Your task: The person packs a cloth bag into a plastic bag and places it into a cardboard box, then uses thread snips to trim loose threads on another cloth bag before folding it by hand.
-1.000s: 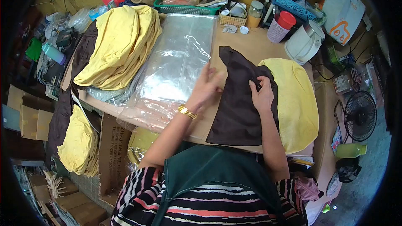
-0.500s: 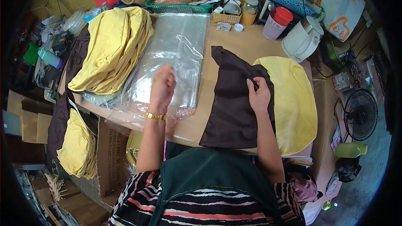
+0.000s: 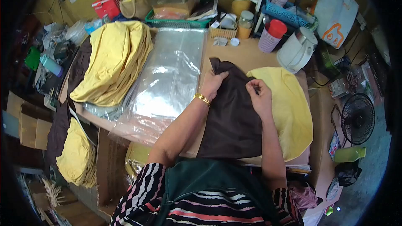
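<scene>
A dark brown cloth [image 3: 230,121] lies on the table in front of me, partly over a yellow cloth piece [image 3: 289,113]. My left hand [image 3: 212,83], with a gold bracelet [image 3: 202,99] at its wrist, is closed on the brown cloth's left edge near its raised upper corner. At the upper right edge of that cloth, my right hand [image 3: 261,97] is pinched, thumb against fingers. A fold of the brown cloth seems to be in this pinch, though the fingertips partly hide it.
Clear plastic bags [image 3: 171,75] lie left of the cloth, beside a pile of yellow cloth pieces [image 3: 113,62]. A white kettle [image 3: 296,52], a lilac cup [image 3: 268,42] and a green basket [image 3: 178,23] line the back. A black fan [image 3: 358,117] stands at right.
My left hand has moved right from above the plastic bags and taken hold of the brown cloth's left edge. The right hand stays pinched; the view has tilted up slightly.
</scene>
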`<state>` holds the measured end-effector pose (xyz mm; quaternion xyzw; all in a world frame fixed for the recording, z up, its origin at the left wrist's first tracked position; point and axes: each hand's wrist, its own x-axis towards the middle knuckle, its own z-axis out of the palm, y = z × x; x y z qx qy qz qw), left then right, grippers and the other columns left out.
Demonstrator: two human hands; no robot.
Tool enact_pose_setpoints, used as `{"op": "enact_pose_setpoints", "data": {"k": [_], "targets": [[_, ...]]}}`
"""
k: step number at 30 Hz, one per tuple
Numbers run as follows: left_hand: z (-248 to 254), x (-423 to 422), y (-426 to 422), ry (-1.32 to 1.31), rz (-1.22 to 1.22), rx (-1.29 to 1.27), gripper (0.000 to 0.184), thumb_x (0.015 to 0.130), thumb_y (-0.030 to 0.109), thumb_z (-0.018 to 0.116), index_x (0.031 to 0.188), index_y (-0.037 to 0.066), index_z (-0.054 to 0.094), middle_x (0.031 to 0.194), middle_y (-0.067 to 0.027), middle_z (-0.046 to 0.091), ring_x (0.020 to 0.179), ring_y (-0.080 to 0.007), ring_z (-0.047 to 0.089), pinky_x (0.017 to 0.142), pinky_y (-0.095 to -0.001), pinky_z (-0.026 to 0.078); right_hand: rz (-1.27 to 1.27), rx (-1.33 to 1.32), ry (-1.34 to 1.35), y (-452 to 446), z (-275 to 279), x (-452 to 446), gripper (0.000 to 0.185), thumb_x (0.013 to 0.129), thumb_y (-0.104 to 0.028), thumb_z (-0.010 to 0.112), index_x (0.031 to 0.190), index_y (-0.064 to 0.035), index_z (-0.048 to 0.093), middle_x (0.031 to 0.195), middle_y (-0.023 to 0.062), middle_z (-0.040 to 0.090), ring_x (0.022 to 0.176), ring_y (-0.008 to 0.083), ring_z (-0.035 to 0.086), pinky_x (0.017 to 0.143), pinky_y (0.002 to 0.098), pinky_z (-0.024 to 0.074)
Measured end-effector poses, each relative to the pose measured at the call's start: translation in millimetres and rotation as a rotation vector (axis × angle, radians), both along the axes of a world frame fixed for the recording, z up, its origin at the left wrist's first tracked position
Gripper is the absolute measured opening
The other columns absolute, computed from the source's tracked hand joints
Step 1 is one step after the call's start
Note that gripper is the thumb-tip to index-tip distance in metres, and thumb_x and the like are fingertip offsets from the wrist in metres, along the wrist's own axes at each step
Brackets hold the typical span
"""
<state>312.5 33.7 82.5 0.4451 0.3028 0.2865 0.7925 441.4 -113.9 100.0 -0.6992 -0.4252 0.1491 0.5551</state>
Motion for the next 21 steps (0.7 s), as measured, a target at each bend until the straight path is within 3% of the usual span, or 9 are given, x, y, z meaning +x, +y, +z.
{"op": "enact_pose_setpoints", "data": {"k": [3, 8, 9, 11, 12, 16, 18, 19, 21], "targets": [[34, -8, -24, -0.190, -0.160, 0.004, 0.042, 0.084, 0.000, 0.066, 0.125, -0.002, 0.053, 0.122, -0.0099, 0.059, 0.105, -0.0160, 0.059, 0.088, -0.0275, 0.049, -0.062, 0.196, -0.103, 18, 34, 26, 0.018, 0.092, -0.016, 0.062, 0.102, -0.0019, 0.062, 0.082, 0.0025, 0.064, 0.076, 0.0082, 0.056, 0.071, 0.0247, 0.0463], [54, -22, -46, -0.360, -0.329, 0.210, 0.060, 0.087, -0.001, 0.063, 0.142, 0.005, 0.041, 0.125, -0.0045, 0.057, 0.116, -0.0132, 0.052, 0.098, -0.0284, 0.042, 0.266, -0.141, 0.496, 23, 70, 19, 0.027, 0.094, -0.024, 0.059, 0.114, -0.0049, 0.061, 0.091, 0.0021, 0.065, 0.082, 0.0104, 0.059, 0.072, 0.0239, 0.0470], [50, -25, -42, -0.450, -0.302, 0.159, 0.043, 0.090, 0.006, 0.061, 0.130, 0.005, 0.047, 0.114, -0.0029, 0.059, 0.103, -0.0113, 0.053, 0.086, -0.0261, 0.043, 0.289, -0.238, 0.627, 21, 69, 11, 0.026, 0.093, -0.022, 0.060, 0.112, -0.0039, 0.061, 0.091, 0.0021, 0.064, 0.081, 0.0104, 0.059, 0.071, 0.0232, 0.0470], [48, -28, -33, -0.634, -0.246, 0.059, 0.017, 0.096, 0.019, 0.056, 0.108, 0.007, 0.060, 0.092, 0.0004, 0.063, 0.076, -0.0075, 0.055, 0.063, -0.0215, 0.044, 0.450, -0.201, 0.477, 14, 43, 16, 0.020, 0.090, -0.017, 0.065, 0.103, -0.0015, 0.063, 0.086, 0.0014, 0.063, 0.078, 0.0094, 0.058, 0.069, 0.0227, 0.0471], [83, -33, -47, -0.423, 0.001, 0.069, 0.022, 0.098, 0.028, 0.054, 0.086, 0.010, 0.058, 0.075, 0.0029, 0.057, 0.061, -0.0058, 0.046, 0.051, -0.0207, 0.034, 0.473, -0.085, 0.528, 8, 32, 18, 0.016, 0.088, -0.014, 0.066, 0.097, -0.0014, 0.062, 0.083, 0.0007, 0.062, 0.076, 0.0084, 0.058, 0.068, 0.0225, 0.0467], [56, -83, 25, -0.804, 0.052, -0.012, 0.024, 0.096, 0.026, 0.056, 0.076, 0.015, 0.051, 0.067, 0.0053, 0.048, 0.063, -0.0064, 0.047, 0.056, -0.0211, 0.038, 0.334, 0.066, 0.561, -5, 40, 11, 0.014, 0.086, -0.014, 0.070, 0.085, -0.0033, 0.061, 0.077, -0.0022, 0.059, 0.071, 0.0057, 0.053, 0.065, 0.0217, 0.0438], [67, -98, 43, -0.311, 0.550, 0.258, 0.024, 0.095, 0.029, 0.058, 0.105, 0.007, 0.055, 0.091, -0.0037, 0.062, 0.084, -0.0104, 0.057, 0.077, -0.0258, 0.046, 0.244, 0.146, 0.558, -8, 40, 13, 0.018, 0.086, -0.019, 0.071, 0.085, -0.0044, 0.060, 0.074, -0.0049, 0.054, 0.067, 0.0048, 0.047, 0.061, 0.0214, 0.0388], [83, -99, 32, -0.314, 0.546, 0.257, 0.024, 0.095, 0.029, 0.058, 0.105, 0.007, 0.055, 0.091, -0.0037, 0.062, 0.084, -0.0104, 0.057, 0.077, -0.0258, 0.046, 0.239, 0.148, 0.554, -8, 40, 14, 0.018, 0.086, -0.019, 0.071, 0.085, -0.0044, 0.060, 0.074, -0.0049, 0.054, 0.067, 0.0048, 0.047, 0.061, 0.0214, 0.0388], [107, -106, 6, 0.067, 0.563, 0.385, 0.056, 0.093, 0.033, 0.060, 0.136, 0.004, 0.039, 0.134, -0.0152, 0.047, 0.125, -0.0194, 0.044, 0.104, -0.0366, 0.034, 0.164, 0.177, 0.486, -6, 41, 12, 0.021, 0.087, -0.021, 0.071, 0.084, -0.0060, 0.056, 0.074, -0.0046, 0.053, 0.064, 0.0041, 0.048, 0.059, 0.0203, 0.0402]]}}
